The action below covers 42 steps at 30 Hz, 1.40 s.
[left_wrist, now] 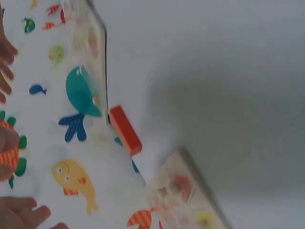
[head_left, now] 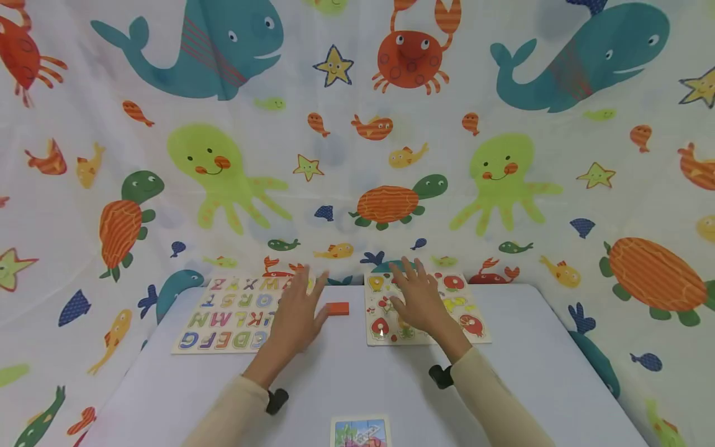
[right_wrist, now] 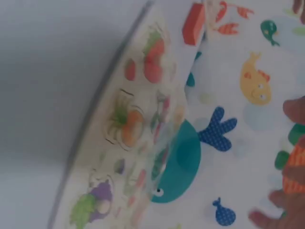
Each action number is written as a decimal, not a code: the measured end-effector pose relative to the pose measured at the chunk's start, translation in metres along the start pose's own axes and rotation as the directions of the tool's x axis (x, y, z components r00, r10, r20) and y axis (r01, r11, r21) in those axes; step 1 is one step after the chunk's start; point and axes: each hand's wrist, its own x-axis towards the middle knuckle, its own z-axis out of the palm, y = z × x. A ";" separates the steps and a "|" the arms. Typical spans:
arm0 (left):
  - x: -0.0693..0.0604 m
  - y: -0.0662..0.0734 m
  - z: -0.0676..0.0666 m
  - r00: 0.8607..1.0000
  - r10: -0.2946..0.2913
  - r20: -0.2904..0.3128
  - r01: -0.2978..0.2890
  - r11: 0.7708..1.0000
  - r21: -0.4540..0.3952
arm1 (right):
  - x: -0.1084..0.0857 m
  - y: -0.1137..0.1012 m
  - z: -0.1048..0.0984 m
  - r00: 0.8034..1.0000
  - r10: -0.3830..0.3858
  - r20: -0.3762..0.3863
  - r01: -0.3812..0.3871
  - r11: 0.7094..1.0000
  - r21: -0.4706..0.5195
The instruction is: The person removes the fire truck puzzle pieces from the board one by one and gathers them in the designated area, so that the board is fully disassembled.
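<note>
In the head view my left hand (head_left: 296, 318) is over the right side of a wooden alphabet puzzle board (head_left: 215, 339), fingers spread and holding nothing. Beside its thumb lies an orange-red block (head_left: 338, 308), which also shows in the left wrist view as a small rectangular bar (left_wrist: 125, 131). Over a fruit-and-vegetable puzzle board (head_left: 374, 339) is my right hand (head_left: 420, 299), its fingers likewise spread and nothing in them. Part of each board is hidden by the hand. Fingers (right_wrist: 295, 174) show at the edge of the right wrist view, apart from the board there.
A small framed picture puzzle (head_left: 360, 428) lies at the near edge of the view, partly cut off. The boards rest on a white table (head_left: 380, 379). Behind it hangs a cloth (head_left: 335, 143) printed with sea animals.
</note>
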 end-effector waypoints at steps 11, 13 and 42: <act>-0.147 0.038 0.003 0.773 0.339 0.537 -0.293 0.941 -0.172 | -0.068 -0.017 0.032 0.913 -0.297 0.281 0.208 0.929 0.306; -0.161 0.042 0.007 0.743 0.348 0.572 -0.301 0.937 -0.178 | -0.074 -0.020 0.039 0.886 -0.338 0.317 0.241 0.921 0.306; -0.153 0.032 0.022 0.761 0.297 0.576 -0.221 0.955 -0.199 | -0.060 -0.058 0.078 0.664 -0.543 0.514 0.460 0.839 0.292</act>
